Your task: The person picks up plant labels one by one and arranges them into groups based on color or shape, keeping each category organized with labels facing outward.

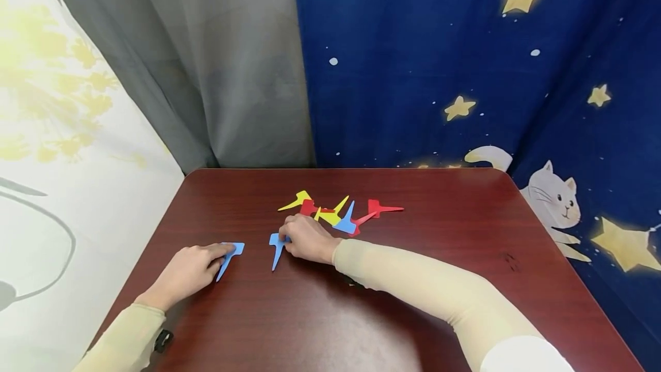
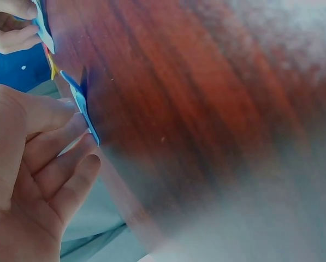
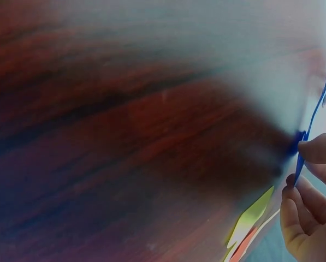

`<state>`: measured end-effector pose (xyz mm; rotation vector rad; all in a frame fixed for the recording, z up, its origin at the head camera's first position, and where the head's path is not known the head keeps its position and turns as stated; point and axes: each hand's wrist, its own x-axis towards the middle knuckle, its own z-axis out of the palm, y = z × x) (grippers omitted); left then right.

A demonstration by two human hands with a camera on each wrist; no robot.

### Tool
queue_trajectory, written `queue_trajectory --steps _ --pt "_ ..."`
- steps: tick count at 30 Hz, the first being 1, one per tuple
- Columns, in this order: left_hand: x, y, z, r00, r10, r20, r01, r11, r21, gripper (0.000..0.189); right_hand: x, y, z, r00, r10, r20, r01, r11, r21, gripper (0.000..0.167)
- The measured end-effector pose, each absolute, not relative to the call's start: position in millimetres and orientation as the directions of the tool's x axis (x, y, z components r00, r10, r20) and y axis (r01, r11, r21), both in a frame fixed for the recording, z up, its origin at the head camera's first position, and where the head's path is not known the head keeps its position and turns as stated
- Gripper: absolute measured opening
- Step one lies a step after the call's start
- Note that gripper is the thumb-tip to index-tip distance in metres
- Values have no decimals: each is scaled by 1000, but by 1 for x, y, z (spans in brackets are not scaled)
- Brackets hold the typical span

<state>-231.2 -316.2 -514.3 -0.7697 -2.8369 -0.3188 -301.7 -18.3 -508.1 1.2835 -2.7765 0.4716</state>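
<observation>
In the head view my left hand (image 1: 188,274) holds a blue T-shaped plant label (image 1: 239,248) at the left of the table, fingertips on its head and its pointed stem slanting towards me. The left wrist view shows thumb and fingers bunched at that label (image 2: 79,101). My right hand (image 1: 310,237) pinches a second blue plant label (image 1: 275,243) between thumb and finger, its stem also pointing towards me. Close to the tabletop, the right wrist view shows this label (image 3: 314,117) edge-on. A gap of bare wood separates the two labels.
Behind my right hand lies a loose pile: a yellow label (image 1: 296,200), a red label (image 1: 308,207), another blue label (image 1: 346,221) and several overlapping others. One red label (image 1: 379,208) sits at its right end. The brown table (image 1: 439,217) backs onto curtains (image 1: 403,73).
</observation>
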Motion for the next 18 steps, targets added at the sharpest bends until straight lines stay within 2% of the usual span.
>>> queue_trajectory --steps 7,18 --pt "-232 -313 -517 -822 514 246 553 823 130 36 -301 -22 -511 -661 -736 144 -743 616 -263 17" --pt "-229 -312 -517 -828 506 241 543 831 120 34 -295 -33 -509 -633 -757 162 -767 586 -259 14"
